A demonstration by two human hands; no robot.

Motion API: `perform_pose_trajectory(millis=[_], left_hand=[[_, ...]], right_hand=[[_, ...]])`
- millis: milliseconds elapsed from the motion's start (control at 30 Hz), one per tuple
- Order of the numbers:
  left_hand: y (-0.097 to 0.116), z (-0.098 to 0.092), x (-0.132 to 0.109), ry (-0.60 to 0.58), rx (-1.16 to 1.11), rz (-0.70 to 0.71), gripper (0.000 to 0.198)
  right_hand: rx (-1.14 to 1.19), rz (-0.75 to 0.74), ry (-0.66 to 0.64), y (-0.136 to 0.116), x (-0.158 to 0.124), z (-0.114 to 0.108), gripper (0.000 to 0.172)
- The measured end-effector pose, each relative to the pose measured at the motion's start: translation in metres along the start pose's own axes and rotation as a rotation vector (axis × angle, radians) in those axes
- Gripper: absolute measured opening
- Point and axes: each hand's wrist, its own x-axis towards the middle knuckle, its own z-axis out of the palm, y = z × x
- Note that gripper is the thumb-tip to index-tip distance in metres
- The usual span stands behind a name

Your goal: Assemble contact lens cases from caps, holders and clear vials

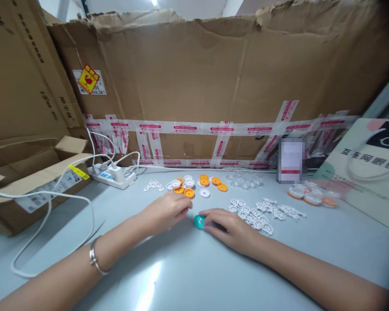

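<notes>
My right hand (230,226) grips a small teal round piece (199,222) by its edge, between thumb and fingers, just above the grey table. My left hand (168,211) is to the left of it, fingers curled and pinched together; whatever may be in them is hidden. Behind the left hand lie orange round discs (189,193) and white round discs (204,193), some overlapping. Tiny white pegs with round bases (154,185) are grouped left of them. Right of my right hand is a spread of white openwork plastic parts (256,216).
Clear plastic domes (244,180) sit behind the white parts. Clear-topped round pieces with orange bases (311,194) are at the right, beside a printed bag (363,172). A power strip (112,175) with white cables and an open carton (35,185) stand left. A cardboard wall (181,77) bounds the back.
</notes>
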Motion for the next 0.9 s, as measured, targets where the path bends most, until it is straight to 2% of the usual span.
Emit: perform_pose_trajectory(millis=[67,167,333,467,700,900], left_hand=[[0.013,0.013,0.001,0.064,-0.045,0.090,0.015],[0.019,0.026,0.001,0.117,-0.034,0.159,0.017],[0.017,0.029,0.003,0.205,0.012,0.176,0.021],[0.016,0.030,0.004,0.261,0.059,0.248,0.020],[0.015,0.027,0.005,0.248,0.148,0.366,0.020],[0.013,0.024,0.002,0.226,0.156,0.376,0.021]], right_hand=[[0.007,-0.023,0.008,0.000,0.001,0.001,0.009],[0.016,-0.037,0.019,-0.001,0.002,0.002,0.009],[0.017,-0.051,0.022,0.000,0.003,0.004,0.009],[0.019,-0.060,0.024,0.001,0.003,0.005,0.009],[0.007,-0.054,0.014,-0.002,0.003,0.003,0.010],[0.007,-0.055,0.010,-0.003,0.003,0.002,0.008]])
